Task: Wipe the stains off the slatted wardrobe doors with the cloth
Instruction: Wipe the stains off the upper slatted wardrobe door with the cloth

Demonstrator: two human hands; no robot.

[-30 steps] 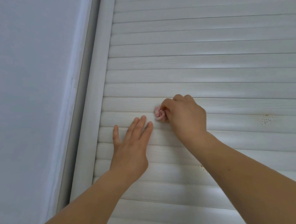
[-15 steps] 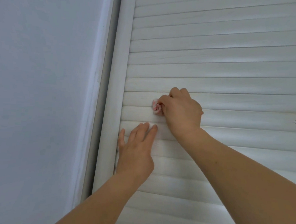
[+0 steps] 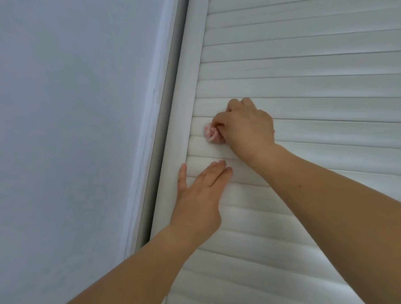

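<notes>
- Right hand (image 3: 247, 128) was curled tight round a small bunched pink-and-white cloth (image 3: 211, 134), fingers (image 3: 234, 104) folded over it, only a wad showing past the thumb side
- Cloth was pressed against the slatted wardrobe door (image 3: 314, 88), low on a slat near the door's left edge, just beside the upright frame post (image 3: 187, 81); wadded small, probably so it could work into the grooves between slats
- Left hand (image 3: 199, 193) lay flat on the slats below the cloth, fingers straight and together, thumb spread onto the frame post, holding nothing; my guess was it steadied the door against the rubbing pressure
- The two hands were near each other but apart
- No stain could be made out on the slats round the cloth; too pale to tell
- Plain grey wall (image 3: 68, 121) stood left of the post
</notes>
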